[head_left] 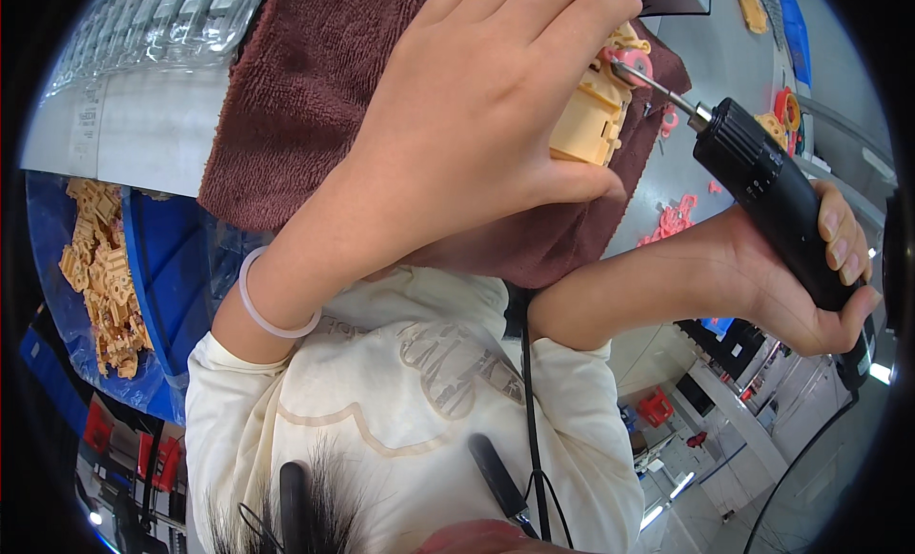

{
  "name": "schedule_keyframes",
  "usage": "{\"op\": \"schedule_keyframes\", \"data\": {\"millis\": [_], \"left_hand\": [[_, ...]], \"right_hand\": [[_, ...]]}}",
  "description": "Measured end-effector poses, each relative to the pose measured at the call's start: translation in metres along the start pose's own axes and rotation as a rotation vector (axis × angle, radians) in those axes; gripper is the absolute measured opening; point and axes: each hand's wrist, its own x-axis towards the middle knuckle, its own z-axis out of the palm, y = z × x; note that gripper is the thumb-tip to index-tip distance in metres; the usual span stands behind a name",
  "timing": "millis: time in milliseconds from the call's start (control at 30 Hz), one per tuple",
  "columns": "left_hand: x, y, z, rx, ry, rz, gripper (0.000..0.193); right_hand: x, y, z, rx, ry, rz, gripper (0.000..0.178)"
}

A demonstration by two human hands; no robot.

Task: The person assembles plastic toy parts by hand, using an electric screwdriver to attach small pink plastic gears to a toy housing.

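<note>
My left hand (477, 106) is closed over a pale yellow plastic housing (589, 125), steadying it on the brown towel (286, 116); much of the housing is hidden under the fingers. A round pink plastic piece (633, 66) sits at the far right end of the housing. In my right hand (786, 292) is a black electric screwdriver (762, 168), gripped around its thick body and tilted. Its thin metal bit points left and meets the pink piece; whether a screw is under the tip I cannot tell. A cable trails from the screwdriver's rear end.
Left, a blue bin (157, 287) holds many yellow plastic parts (107, 278). Behind it stands a clear plastic tray (172, 25). Pink parts (673, 219) lie on the grey table right of the towel. A yellow piece (753, 13) lies far right, with red and yellow rings (787, 109) nearer.
</note>
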Motion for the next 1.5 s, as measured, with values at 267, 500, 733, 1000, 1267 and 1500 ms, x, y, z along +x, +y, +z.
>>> {"op": "schedule_keyframes", "data": {"millis": [267,500,733,1000,1267,1500], "left_hand": [[-0.006,0.002,-0.009,0.029,-0.002,0.040,0.045],[-0.009,0.015,-0.007,0.134,0.044,0.100,0.022],[-0.018,0.019,-0.025,0.143,0.016,0.063,0.015],[-0.096,0.060,-0.140,0.280,-0.327,-0.446,0.024],[-0.173,0.058,-0.158,0.489,-0.381,-0.901,0.017],[-0.166,0.053,-0.152,0.106,0.193,-0.741,0.013]], "right_hand": [[0.000,0.002,-0.011,0.109,0.078,0.072,0.027],[0.000,-0.001,-0.014,0.424,0.022,0.249,0.025],[-0.002,-0.002,-0.016,0.532,0.028,0.275,0.021],[0.007,-0.001,-0.022,0.617,-0.015,0.335,0.023],[0.001,0.000,-0.009,0.476,-0.002,0.349,0.029],[0.000,0.000,-0.021,0.522,-0.094,0.428,0.027]]}}
